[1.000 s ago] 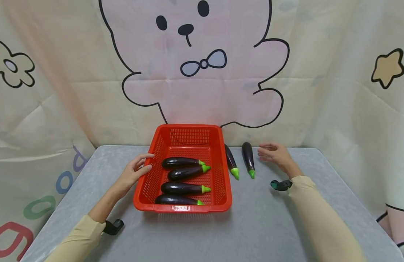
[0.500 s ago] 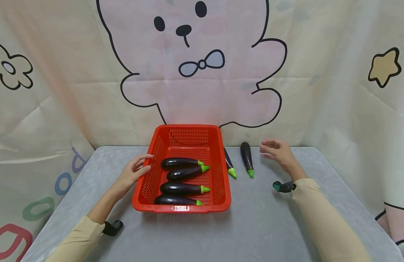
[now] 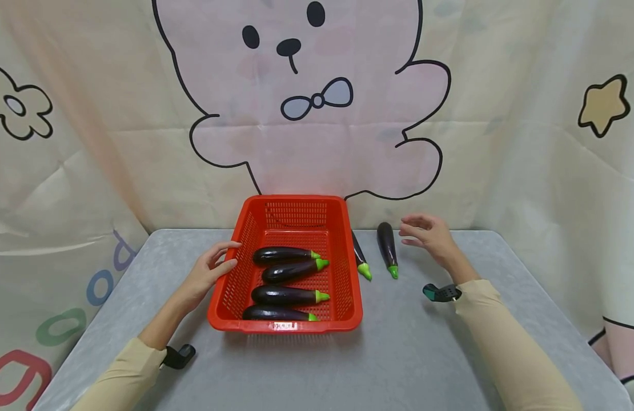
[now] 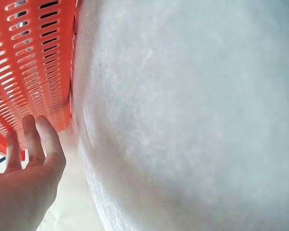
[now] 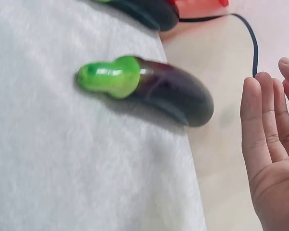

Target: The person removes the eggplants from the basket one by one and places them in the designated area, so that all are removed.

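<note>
A red slotted plastic basket (image 3: pixel 285 326) stands on the table with several dark eggplants lying in it, one being the eggplant (image 3: pixel 283 295) with its green stem end to the right. My left hand (image 3: pixel 206 274) touches the basket's left side, fingers loosely extended against the wall in the left wrist view. Beside the basket's right wall lies another eggplant (image 3: pixel 361 260), partly hidden by the rim. A further eggplant (image 3: pixel 386 248) lies to its right, stem end toward me. Just right of that one, my right hand (image 3: pixel 430 237) hovers with extended fingers, holding nothing.
The grey table (image 3: pixel 399 354) reaches back to a printed curtain (image 3: pixel 317 154), close behind the basket. Curtain cloth also hangs on the left and right sides. Each wrist wears a black device (image 3: pixel 441 293).
My right hand drew slightly right, then came back left toward the nearest eggplant. More of the eggplant beside the basket is now hidden by the rim. My left hand stays at the basket.
</note>
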Demonstrator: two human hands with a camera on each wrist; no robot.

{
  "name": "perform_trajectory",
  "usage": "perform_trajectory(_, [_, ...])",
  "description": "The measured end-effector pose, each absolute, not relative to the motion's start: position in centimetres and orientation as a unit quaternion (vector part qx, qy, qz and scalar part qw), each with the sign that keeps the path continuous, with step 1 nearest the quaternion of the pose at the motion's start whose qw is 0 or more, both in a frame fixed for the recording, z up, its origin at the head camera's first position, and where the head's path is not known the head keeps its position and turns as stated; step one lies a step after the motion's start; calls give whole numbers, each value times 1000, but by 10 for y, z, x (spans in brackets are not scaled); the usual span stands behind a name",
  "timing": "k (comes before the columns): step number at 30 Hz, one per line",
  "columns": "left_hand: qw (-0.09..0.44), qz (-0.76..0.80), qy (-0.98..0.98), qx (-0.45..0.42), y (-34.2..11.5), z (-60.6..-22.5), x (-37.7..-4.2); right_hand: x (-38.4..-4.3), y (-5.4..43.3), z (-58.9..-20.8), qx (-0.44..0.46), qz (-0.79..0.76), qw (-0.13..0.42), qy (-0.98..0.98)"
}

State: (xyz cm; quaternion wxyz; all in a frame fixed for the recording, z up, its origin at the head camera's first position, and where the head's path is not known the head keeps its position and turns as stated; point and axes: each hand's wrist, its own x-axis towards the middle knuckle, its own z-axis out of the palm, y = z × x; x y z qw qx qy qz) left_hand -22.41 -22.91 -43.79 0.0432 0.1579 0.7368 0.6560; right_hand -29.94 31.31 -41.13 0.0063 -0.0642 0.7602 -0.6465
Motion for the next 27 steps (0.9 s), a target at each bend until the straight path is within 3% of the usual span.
perform_trajectory(27, [-10, 641, 749, 167, -240, -427, -221, -296, 271, -387, -133, -663, 27, 736])
